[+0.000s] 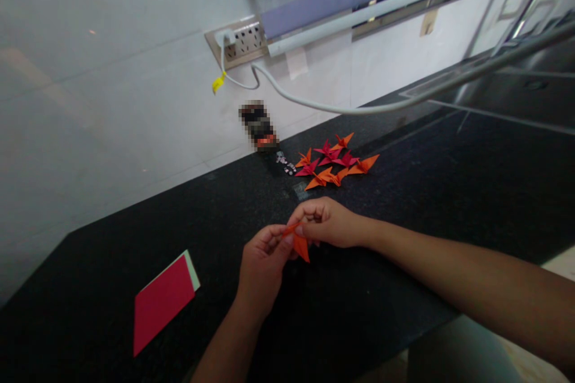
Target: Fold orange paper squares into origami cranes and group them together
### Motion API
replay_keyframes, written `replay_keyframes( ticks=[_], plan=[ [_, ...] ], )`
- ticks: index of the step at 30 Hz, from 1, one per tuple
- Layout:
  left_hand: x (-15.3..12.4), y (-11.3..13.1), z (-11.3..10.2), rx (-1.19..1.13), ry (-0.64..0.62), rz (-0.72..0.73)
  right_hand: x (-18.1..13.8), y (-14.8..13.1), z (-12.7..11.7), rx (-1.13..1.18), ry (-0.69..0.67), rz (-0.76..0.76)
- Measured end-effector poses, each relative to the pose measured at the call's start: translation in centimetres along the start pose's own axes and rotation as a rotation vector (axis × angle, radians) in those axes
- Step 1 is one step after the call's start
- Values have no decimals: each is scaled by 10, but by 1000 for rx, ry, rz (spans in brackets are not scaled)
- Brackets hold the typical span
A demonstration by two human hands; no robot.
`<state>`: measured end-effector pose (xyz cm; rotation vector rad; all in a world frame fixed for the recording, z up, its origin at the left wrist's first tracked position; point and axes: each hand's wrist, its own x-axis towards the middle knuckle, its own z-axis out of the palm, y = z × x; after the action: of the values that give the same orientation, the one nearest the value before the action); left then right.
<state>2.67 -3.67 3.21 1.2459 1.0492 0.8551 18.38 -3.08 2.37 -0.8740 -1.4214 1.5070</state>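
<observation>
Between my two hands is a folded piece of orange origami paper (302, 246), one pointed end hanging down toward me. My left hand (264, 260) pinches it from the left, thumb on top. From the right, my right hand (327, 221) grips its upper edge with thumb and curled fingers. Part of the paper is hidden behind the fingers. Beyond my hands, several orange and red paper cranes (329, 155) stand in a loose group on the dark countertop (215, 209). A stack of square paper, red sheet (164, 305) uppermost with a pale green corner showing, lies to the left.
A blurred-out upright object (259, 125) leans against the tiled wall, with a patterned strap (286, 163) at its foot. A white cable (323, 106) runs from the wall socket (245, 40) across to the right. The countertop's front edge is near my right forearm.
</observation>
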Motion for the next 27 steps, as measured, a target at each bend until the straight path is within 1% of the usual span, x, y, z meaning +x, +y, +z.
replay_keyframes(
  ticks=[3, 9, 20, 27],
  plan=[
    [-1, 0, 0, -13, -13, -10, 0, 0, 0, -8, -6, 14],
    [-1, 1, 1, -10, 37, -2, 0, 0, 0, -40, -11, 18],
    [-1, 1, 1, 5, 7, 2, 1, 1, 0, -15, -32, 7],
    [-2, 3, 2, 15, 23, -8, 0, 1, 0, -25, -37, -6]
  ],
)
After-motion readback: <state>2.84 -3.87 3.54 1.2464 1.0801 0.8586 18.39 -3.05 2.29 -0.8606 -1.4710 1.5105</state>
